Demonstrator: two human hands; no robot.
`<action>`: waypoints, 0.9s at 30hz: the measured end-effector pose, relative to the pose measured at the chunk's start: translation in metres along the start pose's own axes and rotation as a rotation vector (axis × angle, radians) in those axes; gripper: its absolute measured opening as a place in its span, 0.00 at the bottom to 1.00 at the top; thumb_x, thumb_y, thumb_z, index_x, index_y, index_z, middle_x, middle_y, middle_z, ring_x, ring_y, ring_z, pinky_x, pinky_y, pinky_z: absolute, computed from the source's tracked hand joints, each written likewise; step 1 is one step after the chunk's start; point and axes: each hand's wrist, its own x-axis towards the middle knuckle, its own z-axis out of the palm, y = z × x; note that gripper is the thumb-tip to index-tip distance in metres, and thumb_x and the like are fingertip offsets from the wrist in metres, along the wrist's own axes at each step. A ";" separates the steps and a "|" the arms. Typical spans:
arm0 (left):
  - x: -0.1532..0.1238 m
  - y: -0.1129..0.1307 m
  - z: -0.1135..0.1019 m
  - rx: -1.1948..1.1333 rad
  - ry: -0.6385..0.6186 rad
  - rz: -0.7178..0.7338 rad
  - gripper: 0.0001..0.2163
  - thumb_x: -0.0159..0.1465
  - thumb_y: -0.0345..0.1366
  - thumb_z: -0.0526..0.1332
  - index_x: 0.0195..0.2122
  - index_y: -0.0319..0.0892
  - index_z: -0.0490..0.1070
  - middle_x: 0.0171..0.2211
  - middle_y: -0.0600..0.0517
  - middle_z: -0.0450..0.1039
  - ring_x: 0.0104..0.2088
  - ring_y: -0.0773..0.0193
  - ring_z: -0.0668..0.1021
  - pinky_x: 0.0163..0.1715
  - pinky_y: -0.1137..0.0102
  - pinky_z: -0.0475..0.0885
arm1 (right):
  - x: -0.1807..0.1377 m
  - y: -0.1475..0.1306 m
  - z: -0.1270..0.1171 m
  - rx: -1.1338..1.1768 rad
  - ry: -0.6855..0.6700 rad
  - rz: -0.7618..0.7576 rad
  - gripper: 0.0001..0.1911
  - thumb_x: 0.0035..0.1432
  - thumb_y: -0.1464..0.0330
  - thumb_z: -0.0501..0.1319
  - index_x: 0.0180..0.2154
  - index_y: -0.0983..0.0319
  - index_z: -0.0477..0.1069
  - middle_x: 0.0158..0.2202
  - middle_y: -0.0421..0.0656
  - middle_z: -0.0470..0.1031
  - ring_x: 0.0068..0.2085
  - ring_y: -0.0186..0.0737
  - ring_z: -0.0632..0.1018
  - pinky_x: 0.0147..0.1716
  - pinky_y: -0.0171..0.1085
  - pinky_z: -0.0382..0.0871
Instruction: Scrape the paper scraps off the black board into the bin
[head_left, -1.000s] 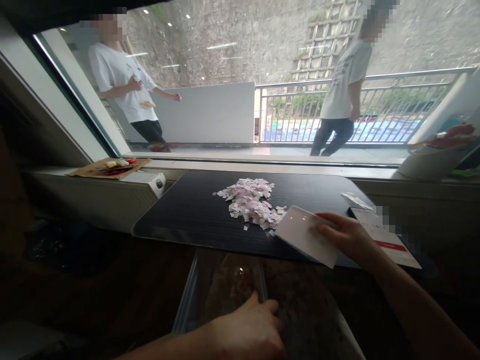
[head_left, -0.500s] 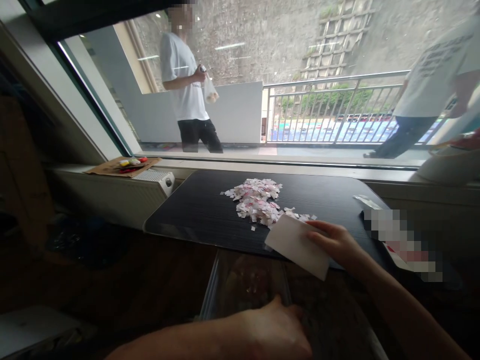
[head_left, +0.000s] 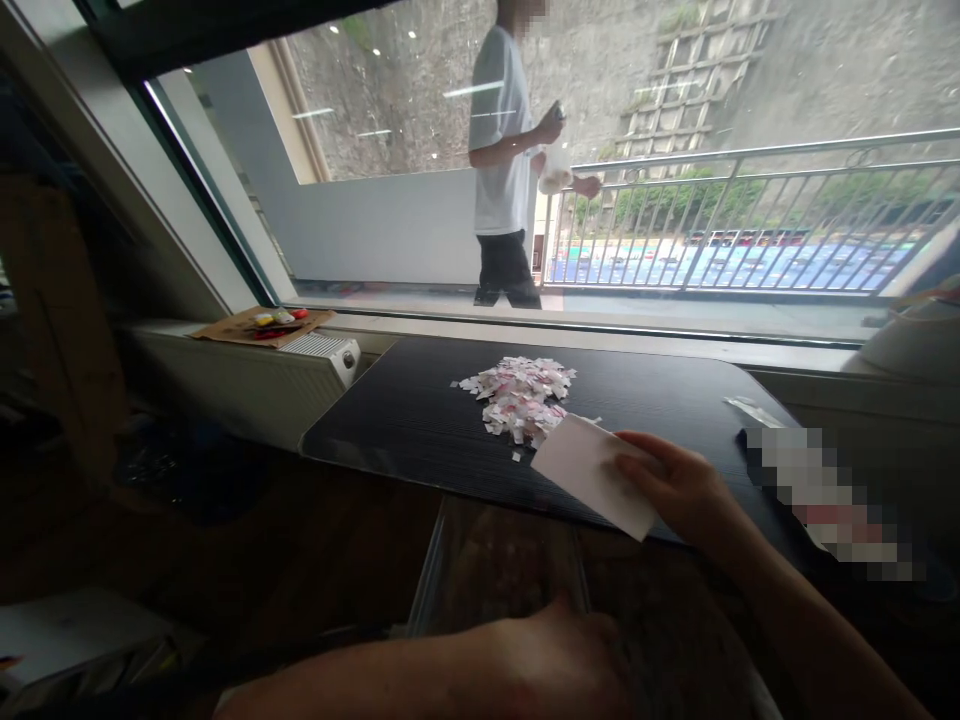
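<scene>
My right hand (head_left: 675,485) grips a white card (head_left: 589,472) and holds its edge against the black table (head_left: 390,420), right beside a pile of small pink and white paper scraps (head_left: 521,395). My left hand (head_left: 551,665) is curled at the rim of a clear plastic container (head_left: 499,565) held below the table's near edge. The left fingers are partly out of sight.
A white radiator (head_left: 319,350) with a cardboard sheet and small coloured items (head_left: 262,322) stands at the left. A blurred paper (head_left: 821,490) lies on the table's right side. Beyond the window a person (head_left: 510,160) walks along a railed balcony (head_left: 750,225).
The card in my right hand has slid left into the scrap pile, gathering stray bits. The view turned slightly. Outside, one person walked right; the other left the view.
</scene>
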 end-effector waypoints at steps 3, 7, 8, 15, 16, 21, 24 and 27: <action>0.006 0.000 0.009 0.015 0.005 -0.036 0.07 0.63 0.32 0.63 0.26 0.41 0.74 0.32 0.51 0.78 0.39 0.53 0.76 0.30 0.60 0.71 | -0.004 -0.009 0.007 -0.116 -0.032 -0.098 0.23 0.54 0.56 0.61 0.47 0.60 0.82 0.34 0.46 0.86 0.36 0.49 0.84 0.35 0.42 0.77; 0.004 0.002 0.010 0.053 0.040 -0.032 0.06 0.60 0.31 0.65 0.26 0.41 0.75 0.29 0.50 0.77 0.37 0.52 0.76 0.32 0.56 0.73 | -0.013 -0.015 -0.003 -0.251 -0.005 -0.128 0.21 0.54 0.58 0.60 0.45 0.59 0.83 0.38 0.46 0.86 0.41 0.52 0.84 0.41 0.44 0.74; 0.002 0.002 0.007 0.058 0.045 -0.024 0.06 0.61 0.32 0.65 0.26 0.41 0.75 0.29 0.49 0.77 0.37 0.53 0.76 0.32 0.56 0.73 | -0.015 -0.015 -0.007 -0.264 0.008 -0.102 0.22 0.54 0.58 0.60 0.45 0.60 0.83 0.39 0.46 0.86 0.40 0.52 0.84 0.39 0.43 0.74; -0.004 0.005 -0.011 0.016 0.050 0.019 0.08 0.62 0.30 0.61 0.25 0.37 0.73 0.30 0.48 0.78 0.37 0.54 0.78 0.28 0.61 0.72 | -0.007 -0.005 -0.015 -0.111 -0.068 0.087 0.23 0.50 0.58 0.63 0.44 0.63 0.84 0.33 0.45 0.86 0.34 0.47 0.83 0.31 0.38 0.74; -0.004 0.004 -0.012 0.020 0.051 0.020 0.08 0.62 0.30 0.61 0.25 0.37 0.73 0.30 0.48 0.77 0.36 0.55 0.79 0.28 0.62 0.71 | -0.006 -0.004 -0.013 -0.078 -0.086 0.105 0.23 0.49 0.58 0.63 0.43 0.63 0.83 0.33 0.45 0.86 0.34 0.47 0.83 0.31 0.37 0.74; -0.003 0.003 -0.007 0.048 0.076 0.022 0.10 0.63 0.31 0.62 0.23 0.39 0.70 0.27 0.50 0.76 0.35 0.56 0.78 0.26 0.64 0.67 | -0.001 0.002 -0.010 0.044 -0.130 0.188 0.23 0.48 0.59 0.65 0.44 0.63 0.83 0.32 0.44 0.86 0.32 0.45 0.82 0.30 0.37 0.75; -0.004 0.002 -0.002 0.036 0.097 0.017 0.09 0.61 0.32 0.64 0.24 0.39 0.71 0.27 0.51 0.77 0.35 0.56 0.77 0.25 0.63 0.67 | -0.004 -0.002 -0.014 0.035 -0.136 0.173 0.22 0.48 0.58 0.66 0.43 0.62 0.83 0.32 0.44 0.85 0.32 0.45 0.82 0.30 0.37 0.75; -0.002 0.002 0.003 0.032 0.112 0.011 0.07 0.60 0.32 0.65 0.25 0.39 0.73 0.30 0.51 0.78 0.35 0.55 0.76 0.26 0.61 0.67 | -0.010 -0.011 -0.017 -0.005 -0.175 0.138 0.22 0.48 0.58 0.66 0.43 0.62 0.83 0.32 0.43 0.85 0.32 0.44 0.82 0.29 0.36 0.74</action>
